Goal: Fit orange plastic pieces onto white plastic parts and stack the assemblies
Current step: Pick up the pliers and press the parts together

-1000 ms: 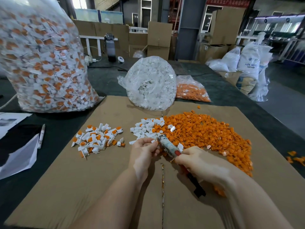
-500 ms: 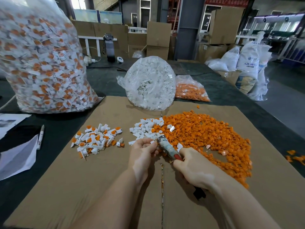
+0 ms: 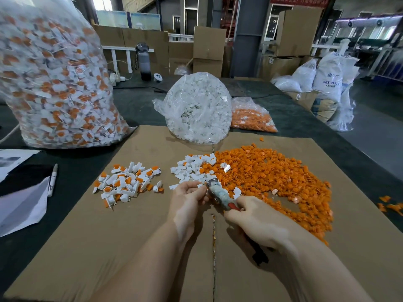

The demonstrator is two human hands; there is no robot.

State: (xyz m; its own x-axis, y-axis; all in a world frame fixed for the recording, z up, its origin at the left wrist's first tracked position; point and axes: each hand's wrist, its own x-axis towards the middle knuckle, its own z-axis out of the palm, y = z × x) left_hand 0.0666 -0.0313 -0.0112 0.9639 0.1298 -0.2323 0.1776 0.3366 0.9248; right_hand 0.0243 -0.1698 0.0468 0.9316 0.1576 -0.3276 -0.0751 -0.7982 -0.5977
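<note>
- The person's left hand (image 3: 189, 198) has its fingers curled round a small white piece at the fingertips; the piece is mostly hidden, so I cannot tell whether an orange part is on it.
- The right hand (image 3: 259, 221) grips a hand tool (image 3: 220, 196) with a wrapped shaft and a red band; its metal tip points up and left, touching the left hand's fingertips, and a dark handle end sticks out below the wrist.
- Both hands work over a sheet of brown cardboard (image 3: 130, 247) on a dark table (image 3: 141, 103).
- Just beyond the hands lies a small heap of loose white parts (image 3: 192, 168), and touching it on the right a broad spread of orange pieces (image 3: 272, 177).
- To the left, apart from these, sits a pile of finished white-and-orange assemblies (image 3: 126, 182).
- At the far edge of the cardboard stands a clear bag of white parts (image 3: 196, 110), with a bag of orange pieces (image 3: 250, 118) just beside it.
- A big clear sack of assemblies (image 3: 54, 83) stands at the far left.
- A marker pen (image 3: 53, 179) and some papers (image 3: 21, 205) lie on the table at the left.
- A dark water bottle (image 3: 144, 62) stands at the table's far side.
</note>
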